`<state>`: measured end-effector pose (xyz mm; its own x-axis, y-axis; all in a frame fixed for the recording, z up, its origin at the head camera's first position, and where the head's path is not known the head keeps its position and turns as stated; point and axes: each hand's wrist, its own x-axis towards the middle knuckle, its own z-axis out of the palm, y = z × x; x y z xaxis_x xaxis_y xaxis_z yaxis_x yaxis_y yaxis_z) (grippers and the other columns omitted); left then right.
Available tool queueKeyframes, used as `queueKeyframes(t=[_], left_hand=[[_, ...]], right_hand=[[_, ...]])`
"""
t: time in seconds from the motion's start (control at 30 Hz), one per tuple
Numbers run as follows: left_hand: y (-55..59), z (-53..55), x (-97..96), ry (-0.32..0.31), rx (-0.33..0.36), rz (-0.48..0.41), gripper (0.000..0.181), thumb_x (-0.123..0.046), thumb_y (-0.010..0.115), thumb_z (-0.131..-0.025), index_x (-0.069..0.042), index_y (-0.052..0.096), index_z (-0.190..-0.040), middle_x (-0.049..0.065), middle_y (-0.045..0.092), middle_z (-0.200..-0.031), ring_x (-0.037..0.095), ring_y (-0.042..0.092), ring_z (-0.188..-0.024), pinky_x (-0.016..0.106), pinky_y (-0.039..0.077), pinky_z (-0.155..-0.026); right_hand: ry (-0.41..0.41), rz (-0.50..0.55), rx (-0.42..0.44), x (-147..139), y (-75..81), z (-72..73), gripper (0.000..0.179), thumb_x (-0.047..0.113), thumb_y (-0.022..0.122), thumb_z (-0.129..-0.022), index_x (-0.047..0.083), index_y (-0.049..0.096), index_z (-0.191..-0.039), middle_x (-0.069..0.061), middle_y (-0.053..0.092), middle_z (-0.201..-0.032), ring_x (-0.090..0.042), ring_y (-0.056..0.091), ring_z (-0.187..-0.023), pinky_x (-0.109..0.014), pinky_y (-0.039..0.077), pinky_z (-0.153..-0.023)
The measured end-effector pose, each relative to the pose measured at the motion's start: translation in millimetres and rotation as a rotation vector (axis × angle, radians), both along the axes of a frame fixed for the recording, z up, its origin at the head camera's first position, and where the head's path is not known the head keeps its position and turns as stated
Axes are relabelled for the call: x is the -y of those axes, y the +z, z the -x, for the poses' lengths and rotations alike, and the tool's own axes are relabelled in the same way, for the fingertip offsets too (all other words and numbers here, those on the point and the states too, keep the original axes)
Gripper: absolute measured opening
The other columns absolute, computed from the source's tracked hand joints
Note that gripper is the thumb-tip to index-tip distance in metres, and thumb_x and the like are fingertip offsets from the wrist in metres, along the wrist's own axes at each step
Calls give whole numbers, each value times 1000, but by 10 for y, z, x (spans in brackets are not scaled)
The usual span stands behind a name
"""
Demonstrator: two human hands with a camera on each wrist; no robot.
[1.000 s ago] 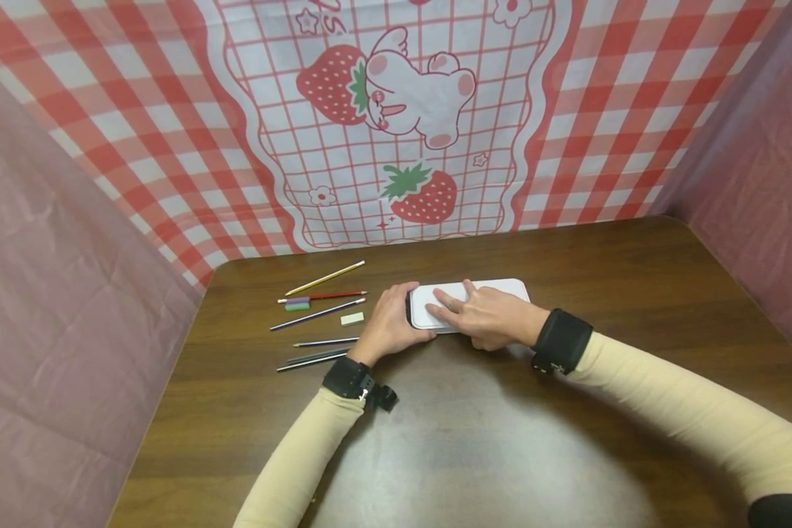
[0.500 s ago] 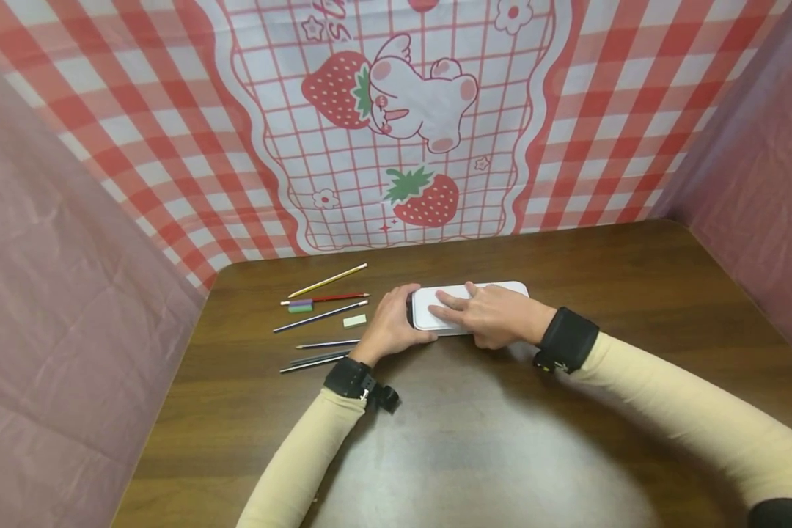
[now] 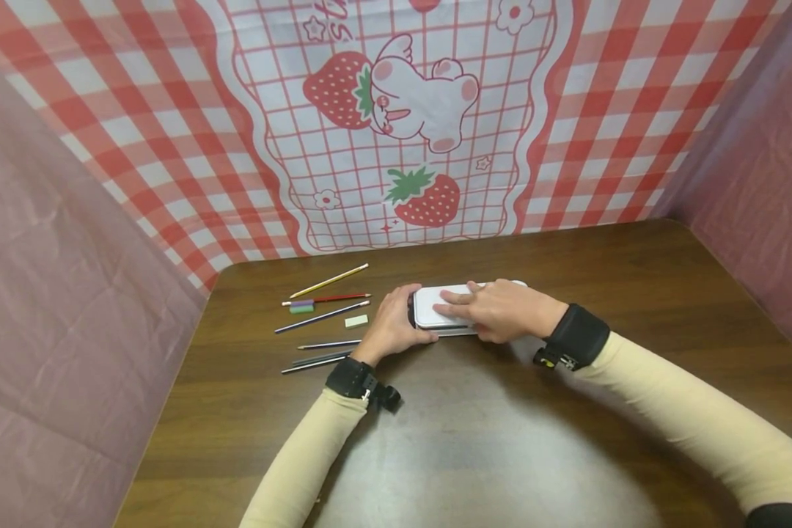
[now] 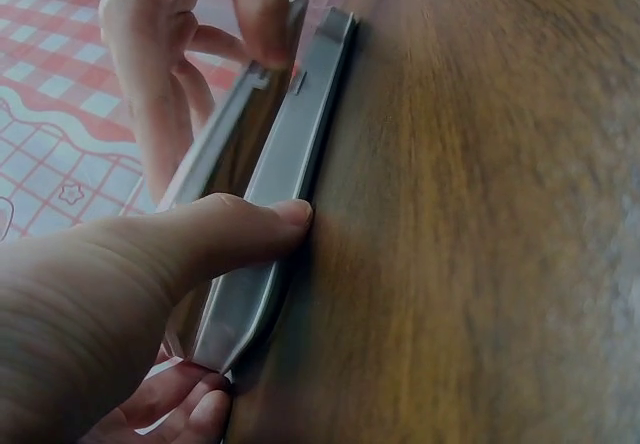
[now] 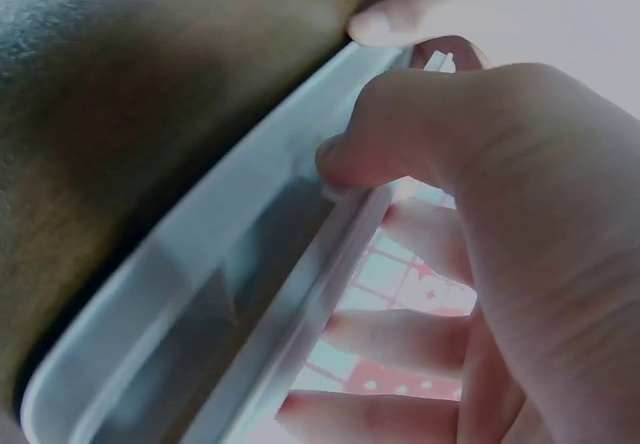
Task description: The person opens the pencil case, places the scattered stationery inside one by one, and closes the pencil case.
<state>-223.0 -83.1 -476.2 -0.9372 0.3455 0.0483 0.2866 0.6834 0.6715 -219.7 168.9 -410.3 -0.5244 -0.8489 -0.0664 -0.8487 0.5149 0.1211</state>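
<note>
A white pencil case [image 3: 429, 309] lies in the middle of the table in the head view. My left hand [image 3: 391, 324] grips its left end, the thumb along the front wall of the base [image 4: 300, 154] and fingers around the end. With the thumb under the front edge and fingers spread over the top, my right hand [image 3: 507, 311] holds the lid [image 5: 300, 334]. The lid is tilted up from the base along the front, and a gap shows between them in both wrist views. Part of the interior [image 5: 190, 354] shows through it in the right wrist view.
Left of the case lie a yellow pencil [image 3: 330, 280], a red pencil [image 3: 343, 298], a blue pencil [image 3: 323, 317] and several darker pencils [image 3: 320, 359]. Near them are a pale eraser [image 3: 356, 321] and a small green-and-purple piece [image 3: 301, 306]. A checked cloth [image 3: 607, 132] hangs behind the table.
The lid's front edge has risen, and a gap now shows along the case's front. My right hand has shifted slightly right and tilted; my left hand keeps its hold.
</note>
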Motion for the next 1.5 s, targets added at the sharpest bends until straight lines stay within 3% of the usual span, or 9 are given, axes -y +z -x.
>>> queueKeyframes(t=[0.2, 0.47, 0.6, 0.77, 0.97, 1.13, 1.27, 1.4, 1.5], left_hand=[[-8, -1, 7, 13, 16, -21, 106, -21, 101, -76, 1, 47, -165, 27, 61, -161, 47, 55, -154, 57, 44, -132], [-126, 68, 15, 19, 13, -44, 117, -21, 105, -72, -1, 42, -169, 25, 67, -151, 44, 60, -146, 55, 46, -129], [-154, 87, 14, 9, 9, -70, 119, -19, 106, -71, 1, 41, -169, 23, 69, -150, 41, 65, -142, 54, 48, -128], [-133, 75, 10, 0, -11, -87, 118, -21, 105, -70, 3, 42, -167, 21, 71, -148, 37, 70, -137, 49, 53, -123], [-147, 87, 4, 16, 11, -118, 123, -17, 106, -69, 0, 38, -170, 21, 70, -149, 36, 69, -138, 50, 52, -124], [-127, 67, 1, 29, 32, -118, 127, -15, 106, -70, 0, 32, -172, 21, 69, -152, 39, 65, -143, 54, 47, -127], [-228, 119, 10, 30, 23, -122, 131, -17, 108, -70, -3, 29, -173, 20, 69, -152, 39, 63, -143, 55, 47, -127], [-299, 162, 27, 24, 16, -127, 133, -22, 109, -70, -4, 28, -174, 18, 69, -153, 38, 63, -143, 55, 48, -126], [-291, 152, 30, 24, 17, -121, 132, -23, 108, -71, -3, 28, -174, 18, 68, -153, 36, 64, -142, 54, 49, -126]], right_hand=[[12, 115, 19, -69, 98, 18, 64, 12, 86, -94, 14, 67, -156, -13, 76, -150, -21, 72, -73, -33, 52, -57], [-22, 238, -35, -155, 234, 118, 50, 5, 82, -96, 11, 71, -145, -6, 83, -105, -7, 43, -57, -25, 35, -50], [-44, 309, -80, -184, 268, 180, 40, 3, 80, -97, 11, 73, -136, -5, 80, -100, -8, 38, -56, -24, 28, -51], [-85, 363, -150, -199, 272, 243, 31, 3, 82, -97, 12, 77, -126, -8, 78, -102, -12, 48, -59, -27, 35, -51], [-161, 416, -217, -203, 231, 302, 28, 6, 84, -99, 14, 82, -125, -8, 76, -101, -16, 53, -62, -31, 45, -53], [-186, 447, -244, -182, 182, 341, 26, 8, 82, -101, 14, 83, -126, -9, 78, -102, -16, 51, -61, -30, 40, -52], [-208, 471, -226, -171, 154, 376, 26, 11, 81, -102, 14, 83, -128, -9, 78, -101, -17, 53, -63, -30, 37, -53], [-241, 474, -206, -181, 100, 428, 35, 13, 79, -102, 13, 79, -137, -11, 78, -109, -23, 64, -72, -37, 50, -56], [-276, 450, -189, -184, 39, 481, 46, 16, 79, -103, 12, 73, -148, -16, 79, -124, -33, 76, -92, -49, 64, -72]])
